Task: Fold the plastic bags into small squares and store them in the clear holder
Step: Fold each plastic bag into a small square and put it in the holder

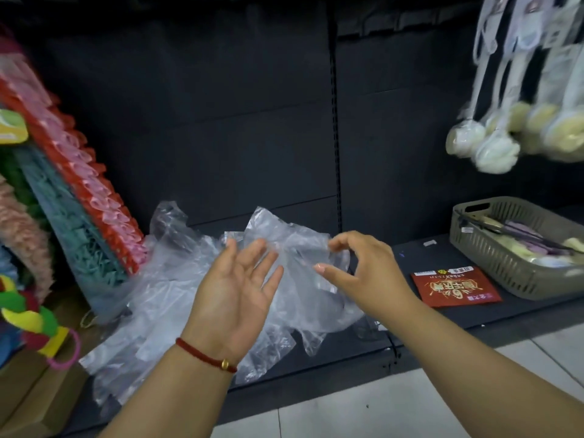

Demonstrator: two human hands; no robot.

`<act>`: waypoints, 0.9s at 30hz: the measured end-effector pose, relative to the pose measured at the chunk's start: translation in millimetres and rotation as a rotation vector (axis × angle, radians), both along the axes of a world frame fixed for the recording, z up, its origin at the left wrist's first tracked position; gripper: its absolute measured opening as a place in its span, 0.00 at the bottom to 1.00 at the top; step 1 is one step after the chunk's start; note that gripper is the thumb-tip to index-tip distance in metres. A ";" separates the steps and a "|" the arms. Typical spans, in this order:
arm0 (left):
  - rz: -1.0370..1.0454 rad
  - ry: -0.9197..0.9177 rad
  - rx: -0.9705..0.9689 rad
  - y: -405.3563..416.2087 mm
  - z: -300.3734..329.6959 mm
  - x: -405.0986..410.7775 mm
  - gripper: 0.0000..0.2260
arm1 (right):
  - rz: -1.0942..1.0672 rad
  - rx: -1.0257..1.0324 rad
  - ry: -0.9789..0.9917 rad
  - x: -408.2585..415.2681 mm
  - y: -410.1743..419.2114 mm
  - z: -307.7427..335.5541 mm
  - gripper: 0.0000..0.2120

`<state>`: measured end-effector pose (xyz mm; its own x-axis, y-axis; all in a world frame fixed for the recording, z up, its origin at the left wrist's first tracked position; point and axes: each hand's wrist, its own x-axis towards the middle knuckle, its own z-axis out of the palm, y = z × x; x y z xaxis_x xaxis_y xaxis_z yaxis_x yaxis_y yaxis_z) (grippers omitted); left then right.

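Your right hand (363, 267) pinches a clear plastic bag (303, 260) at its top edge, lifting it off the loose pile (164, 295) at eight o'clock; your left hand (240, 289) waits flat-fingered, likely to smooth it. No clear holder shows.

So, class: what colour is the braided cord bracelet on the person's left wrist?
Red braided cord bracelet with one small gold bead, clearest in the head view.

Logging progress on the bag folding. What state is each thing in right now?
Plastic bags: loose, crumpled, unfolded on the shelf.
Left hand: open, palm up, fingers straight.
Right hand: fingers curled, pinching a bag.
Basket: upright, holding items.
Red packet: lying flat.
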<state>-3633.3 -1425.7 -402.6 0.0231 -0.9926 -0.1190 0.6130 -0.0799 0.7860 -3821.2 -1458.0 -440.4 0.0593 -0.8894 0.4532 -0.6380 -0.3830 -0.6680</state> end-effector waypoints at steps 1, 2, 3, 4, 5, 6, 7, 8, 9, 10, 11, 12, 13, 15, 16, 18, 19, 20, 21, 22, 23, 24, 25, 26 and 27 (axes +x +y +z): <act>0.001 0.017 0.011 4.6 -1.6 -1.0 0.26 | 0.006 0.024 -0.026 -0.4 2.2 -2.9 0.13; 0.003 0.033 0.025 7.3 -4.7 -1.9 0.25 | 0.018 0.061 -0.074 -0.5 3.7 -5.6 0.11; 0.008 0.051 0.040 9.9 -8.3 -2.6 0.25 | 0.036 0.112 -0.143 0.2 4.5 -7.9 0.09; 0.014 0.066 0.056 11.2 -13.0 -3.2 0.25 | 0.057 0.179 -0.225 1.8 4.9 -9.0 0.08; 0.019 0.082 0.070 11.8 -18.0 -4.5 0.25 | 0.076 0.250 -0.300 3.8 4.6 -10.1 0.09; 0.019 0.090 0.080 11.9 -22.9 -6.4 0.25 | 0.089 0.314 -0.363 6.3 4.1 -10.5 0.10; 0.017 0.091 0.088 11.5 -27.8 -8.4 0.25 | 0.095 0.364 -0.418 8.9 3.5 -10.8 0.12; 0.010 0.089 0.093 10.9 -32.6 -11.3 0.25 | 0.099 0.398 -0.467 11.5 2.8 -12.0 0.12; 0.000 0.083 0.094 10.4 -37.2 -15.0 0.26 | 0.105 0.418 -0.507 13.6 1.4 -15.4 0.13; -0.014 0.069 0.092 10.2 -42.0 -18.7 0.27 | 0.108 0.435 -0.557 15.9 0.7 -18.7 0.12; -0.031 0.047 0.084 10.2 -46.5 -22.7 0.26 | 0.103 0.453 -0.622 17.4 -0.2 -22.8 0.10; -0.055 0.012 0.070 9.9 -50.6 -26.8 0.25 | 0.087 0.482 -0.710 18.5 -1.2 -25.5 0.08; -0.085 -0.042 0.054 10.2 -54.3 -30.2 0.23 | 0.069 0.519 -0.800 18.5 -2.8 -28.0 0.08; -0.141 -0.201 0.029 11.1 -59.6 -35.8 0.19 | 0.023 0.546 -0.893 15.8 -6.8 -30.7 0.10; -0.134 -0.317 0.016 10.7 -61.2 -36.9 0.17 | 0.005 0.524 -0.897 13.7 -8.0 -29.8 0.11; 0.043 -0.621 -0.017 3.1 -61.8 -32.1 0.09 | -0.029 0.457 -0.867 7.3 -8.7 -26.3 0.10; 0.201 -0.757 -0.032 -3.5 -59.5 -26.0 0.05 | -0.038 0.430 -0.835 3.5 -8.4 -24.0 0.10; 0.346 -0.861 -0.052 -11.3 -56.4 -18.4 0.05 | -0.038 0.412 -0.796 -0.1 -7.5 -21.6 0.09; 0.442 -0.944 -0.065 -20.6 -54.6 -9.7 0.10 | -0.029 0.397 -0.757 -3.5 -7.4 -21.4 0.09; 0.466 -0.976 -0.060 -30.3 -53.5 -1.6 0.17 | -0.019 0.384 -0.731 -5.3 -6.4 -20.4 0.09; 0.413 -0.968 -0.035 -38.5 -53.1 4.1 0.24 | -0.009 0.369 -0.708 -6.4 -5.9 -20.1 0.09; 0.319 -0.931 -0.005 -44.6 -53.9 6.3 0.28 | -0.001 0.361 -0.683 -6.6 -5.2 -20.0 0.09; 0.216 -0.895 0.011 -48.0 -55.8 5.9 0.28 | 0.008 0.359 -0.652 -7.4 -5.4 -21.9 0.09; 0.132 -0.862 0.008 -50.3 -58.7 4.4 0.23 | 0.023 0.358 -0.634 -7.6 -4.2 -22.1 0.09; 0.091 -0.833 -0.014 -53.0 -62.6 3.6 0.15 | 0.041 0.349 -0.627 -8.7 -3.3 -22.5 0.09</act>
<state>-3629.8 -1478.7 -465.2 0.1782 -0.9839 -0.0148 -0.1648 -0.0446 0.9853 -3829.9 -1461.3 -462.9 -0.0822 -0.9913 0.1025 -0.0841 -0.0956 -0.9919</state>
